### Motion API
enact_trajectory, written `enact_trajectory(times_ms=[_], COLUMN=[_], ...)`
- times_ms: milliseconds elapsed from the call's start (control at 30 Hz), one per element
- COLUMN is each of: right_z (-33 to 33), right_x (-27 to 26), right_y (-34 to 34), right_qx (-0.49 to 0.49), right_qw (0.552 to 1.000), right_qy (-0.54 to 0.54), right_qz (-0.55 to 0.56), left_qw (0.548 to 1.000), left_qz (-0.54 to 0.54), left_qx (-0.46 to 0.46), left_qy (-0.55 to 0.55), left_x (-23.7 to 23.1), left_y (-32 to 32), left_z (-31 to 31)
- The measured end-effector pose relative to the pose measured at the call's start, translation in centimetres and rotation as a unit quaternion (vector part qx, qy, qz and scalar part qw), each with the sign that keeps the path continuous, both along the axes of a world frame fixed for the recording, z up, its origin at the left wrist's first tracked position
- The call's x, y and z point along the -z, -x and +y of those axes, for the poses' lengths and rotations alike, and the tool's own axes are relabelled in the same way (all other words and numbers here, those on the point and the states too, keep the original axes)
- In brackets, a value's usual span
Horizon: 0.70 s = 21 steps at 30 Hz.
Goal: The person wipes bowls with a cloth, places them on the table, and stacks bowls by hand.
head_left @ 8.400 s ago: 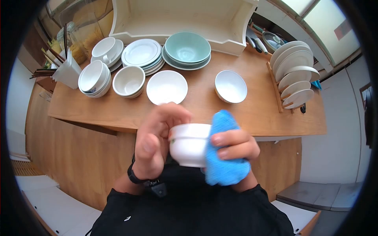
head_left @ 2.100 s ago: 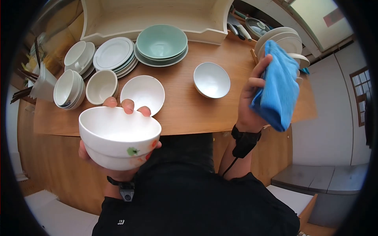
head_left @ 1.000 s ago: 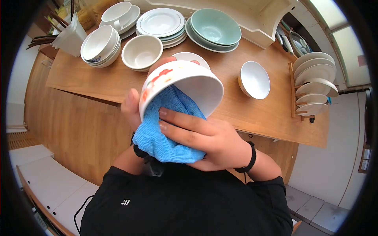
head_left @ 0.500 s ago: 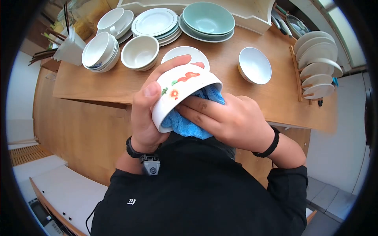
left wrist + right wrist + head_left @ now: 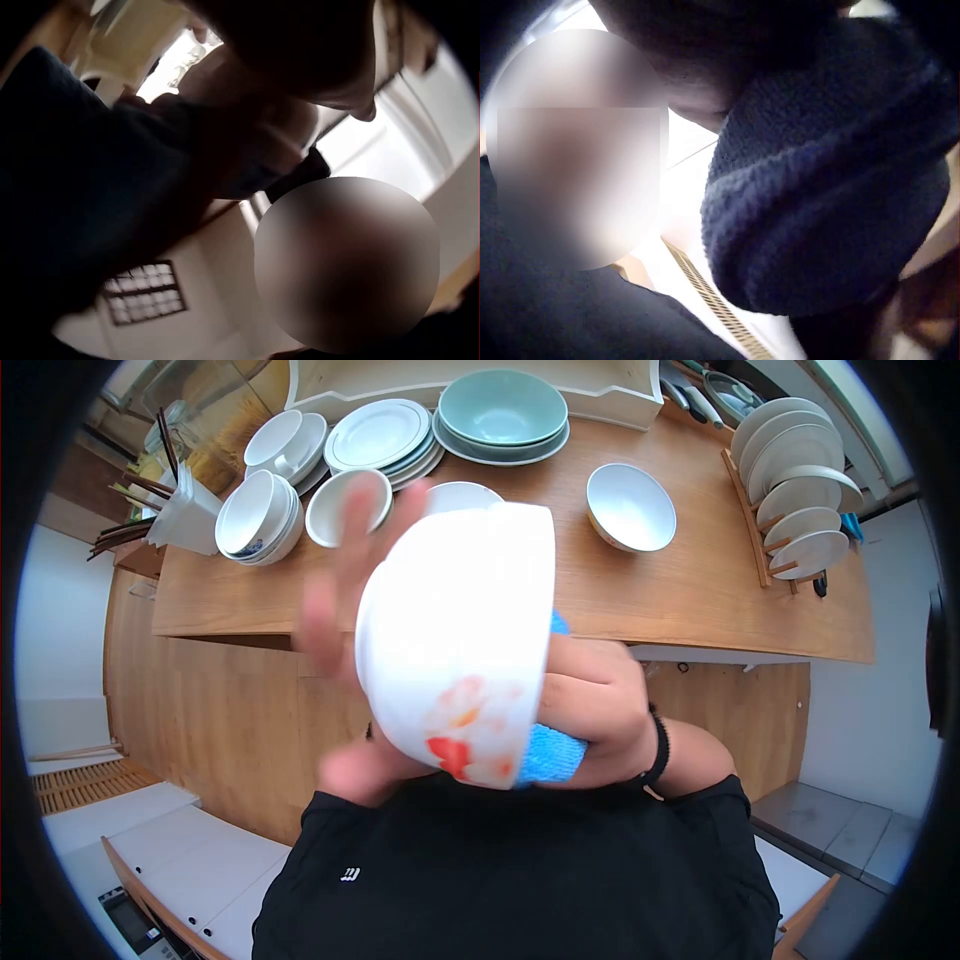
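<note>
A white bowl [image 5: 450,620] with red and orange flowers is tipped on its side in front of my chest, its mouth facing right. My right hand [image 5: 603,700] reaches to the bowl's mouth with bent fingers and grips a blue cloth [image 5: 552,753], which pokes out past the rim. The cloth's ribbed folds fill much of the right wrist view, dark there. On the bowl's outer left side, my left hand [image 5: 330,625] is blurred, with fingers spread apart beside the wall. The bowl's inside is hidden in the head view.
On the wooden table [image 5: 480,590] stand stacked bowls [image 5: 258,520], plates [image 5: 378,435], a green bowl [image 5: 502,408] and a white bowl [image 5: 630,508]. A rack [image 5: 745,520] of plates is at the right, a chopstick holder [image 5: 187,512] at the left, knives [image 5: 700,405] at the back.
The bowl has turned, so its base faces left and its mouth right, with different flowers showing. My left hand has loosened from its hold; my right hand stays with the cloth at the mouth.
</note>
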State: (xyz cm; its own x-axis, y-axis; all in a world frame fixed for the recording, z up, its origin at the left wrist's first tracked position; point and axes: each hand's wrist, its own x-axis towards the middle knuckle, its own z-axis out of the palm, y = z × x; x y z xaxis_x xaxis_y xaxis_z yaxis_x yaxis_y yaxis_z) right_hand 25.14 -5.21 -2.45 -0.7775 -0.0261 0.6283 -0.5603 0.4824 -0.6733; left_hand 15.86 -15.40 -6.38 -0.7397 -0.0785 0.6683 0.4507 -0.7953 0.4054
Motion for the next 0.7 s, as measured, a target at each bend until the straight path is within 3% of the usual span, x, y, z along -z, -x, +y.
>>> enact_trajectory(times_ms=[33,67,100,133,167,300,367,433,500,533,567,600,633,700], right_z=[0.7,1.8,2.7,2.7,2.6,1.9,1.9,1.1,-0.2,-0.3,-0.5,-0.8,-1.1,-2.1], right_x=[0.0,0.0,0.1,0.6,0.6,1.0,2.8,3.3,3.6,3.3,3.1,2.8,2.6,1.7], right_y=[0.7,0.8,0.8,1.0,0.9,0.4,0.6,0.4,0.2,-0.2,-0.4,-0.7,-0.9,-1.6], right_qx=[0.03,0.052,0.072,0.109,0.102,0.108,0.1,0.09,0.053,0.028,0.032,-0.012,-0.057,-0.071], right_qw=[0.994,0.975,0.941,0.91,0.912,0.889,0.937,0.953,0.991,0.993,0.993,0.995,0.988,0.976], right_qy=[-0.078,-0.196,-0.31,-0.363,-0.362,-0.444,-0.334,-0.29,-0.106,-0.073,-0.071,0.011,0.092,0.16], right_qz=[0.065,0.09,0.114,0.167,0.166,0.036,0.024,-0.009,-0.055,-0.088,-0.085,-0.098,-0.109,-0.127], left_qw=[0.959,0.877,0.847,0.809,0.766,0.819,0.827,0.833,0.864,0.894,0.893,0.945,0.963,0.967], left_qz=[-0.206,-0.243,-0.172,-0.199,-0.225,-0.3,-0.274,-0.252,-0.213,-0.182,-0.181,-0.025,0.132,0.169], left_qx=[0.194,0.408,0.498,0.552,0.601,0.489,0.491,0.491,0.454,0.409,0.413,0.327,0.229,0.188], left_qy=[0.019,-0.075,0.066,0.049,0.03,-0.013,-0.021,-0.029,-0.047,-0.028,-0.025,0.011,0.043,0.018], left_x=[-1.3,-1.8,-1.1,-1.0,-0.8,1.7,2.9,3.8,4.3,4.5,4.4,4.1,3.7,2.6], left_y=[-1.3,-0.5,1.4,2.5,3.2,2.8,3.0,3.2,3.4,3.4,3.8,4.1,4.3,3.5], left_z=[-0.9,-2.3,-3.5,-4.1,-4.6,-4.6,-4.3,-4.0,-3.9,-3.9,-3.7,-3.5,-3.2,-1.9])
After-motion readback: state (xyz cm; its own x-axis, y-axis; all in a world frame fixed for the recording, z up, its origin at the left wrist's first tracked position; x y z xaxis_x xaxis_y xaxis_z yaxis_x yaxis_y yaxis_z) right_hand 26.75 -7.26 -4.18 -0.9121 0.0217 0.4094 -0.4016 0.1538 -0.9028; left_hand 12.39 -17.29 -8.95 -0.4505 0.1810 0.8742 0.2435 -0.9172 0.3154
